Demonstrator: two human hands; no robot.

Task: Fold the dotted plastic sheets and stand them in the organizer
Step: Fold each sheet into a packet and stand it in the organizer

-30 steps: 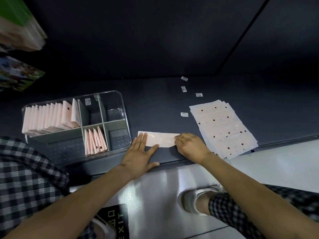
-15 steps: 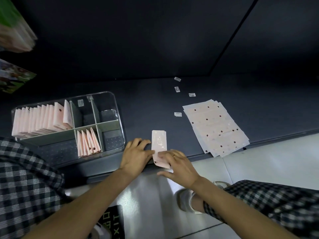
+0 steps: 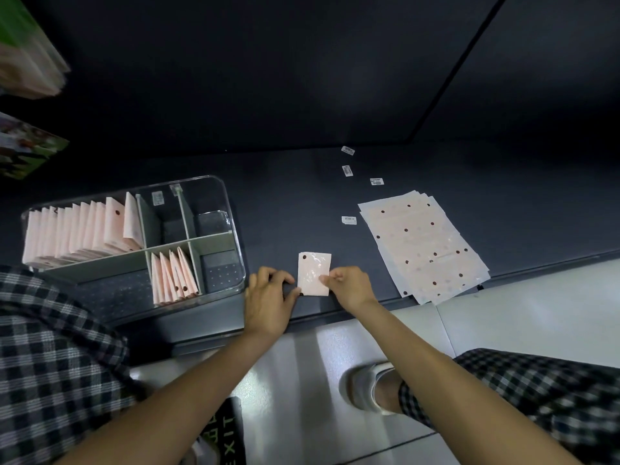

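1. The right hand (image 3: 349, 288) pinches the right edge of the folded sheet (image 3: 314, 274) between thumb and fingertips.
2. The left hand (image 3: 268, 297) has its fingers curled, with the thumb at the sheet's near-left corner; it seems to steady the corner, though the view does not show whether it truly grips.
3. The sheet lies flat on the dark counter (image 3: 288, 203) between the two hands, close to the near edge, already folded down to a small upright rectangle. One dot shows at its far-left corner.
4. The organizer (image 3: 231, 209) sits just to the left. Its far-left compartment holds a full row of folded sheets (image 3: 84, 229) standing on edge. The near-middle compartment holds four more (image 3: 174, 276). The compartments on its right side look bare, as far as I can tell.
5. The stack of flat sheets (image 3: 422, 243) lies well apart to the right, near the counter edge, with several layers fanned out.
6. Four small labels (image 3: 349, 220) lie scattered on the counter beyond the sheet.
7. By my judgement the task is well advanced but not finished: this sheet's folding looks done or nearly so, it still has to stand in the organizer, and the stack remains.
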